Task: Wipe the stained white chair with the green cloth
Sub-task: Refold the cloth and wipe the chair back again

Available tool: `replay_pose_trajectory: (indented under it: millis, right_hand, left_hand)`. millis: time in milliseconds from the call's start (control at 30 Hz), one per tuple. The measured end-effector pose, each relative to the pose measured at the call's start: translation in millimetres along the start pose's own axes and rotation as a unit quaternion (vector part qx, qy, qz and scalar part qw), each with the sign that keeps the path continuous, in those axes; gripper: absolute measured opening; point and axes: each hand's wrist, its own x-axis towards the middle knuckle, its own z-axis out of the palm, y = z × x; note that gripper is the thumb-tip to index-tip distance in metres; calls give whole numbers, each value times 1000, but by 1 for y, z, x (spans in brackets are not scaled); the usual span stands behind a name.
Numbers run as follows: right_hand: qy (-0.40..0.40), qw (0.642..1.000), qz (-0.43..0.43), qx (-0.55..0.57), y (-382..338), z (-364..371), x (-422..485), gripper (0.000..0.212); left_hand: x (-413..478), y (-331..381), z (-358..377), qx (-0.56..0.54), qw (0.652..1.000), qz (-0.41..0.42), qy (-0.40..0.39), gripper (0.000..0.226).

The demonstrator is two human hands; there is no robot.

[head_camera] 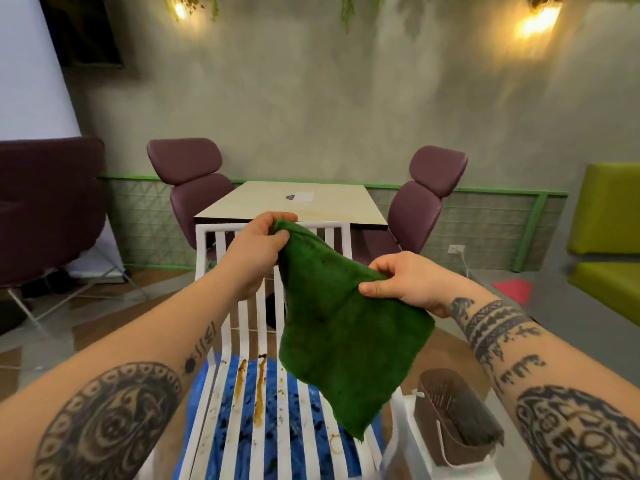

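Both grips closed: left hand (pixel 254 261) pinches green cloth (pixel 346 341); right hand (pixel 405 282) likewise.

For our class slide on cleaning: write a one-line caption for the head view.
Left hand and right hand hold the green cloth spread above the stained white chair.

The floor (pixel 114 327) is brown wood with grey parts. A white chair (pixel 200 251) stands on it, and a blue sheet (pixel 199 386) lies on the floor under the chair. The seat has brown stains (pixel 259 393) on it. Behind the chair is a pale table (pixel 339 206) with a small paper (pixel 304 196) on top, between two purple chairs (pixel 197 188).
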Motion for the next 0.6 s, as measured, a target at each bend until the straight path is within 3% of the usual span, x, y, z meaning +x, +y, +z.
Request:
replay_pose_trajectory:
  millis: [167, 300, 367, 467, 600]
  right_hand:
    - [-64, 997, 36, 15, -1, -13, 1, 48]
    - [-146, 988, 41, -19, 3, -20, -1, 66]
    - [-108, 992, 21, 68, 6, -23, 1, 55]
    - [-51, 968, -8, 246, -1, -30, 5, 48]
    - [48, 952, -20, 302, -25, -32, 17, 38]
  left_hand:
    - [7, 10, -8, 102, 995, 3, -22, 23]
    - [12, 20, -11, 40, 999, -19, 6, 28]
    - [14, 26, -14, -3, 999, -34, 32, 27]
    - [21, 31, -19, -47, 996, -48, 63, 28]
    - [33, 42, -24, -118, 986, -62, 98, 31]
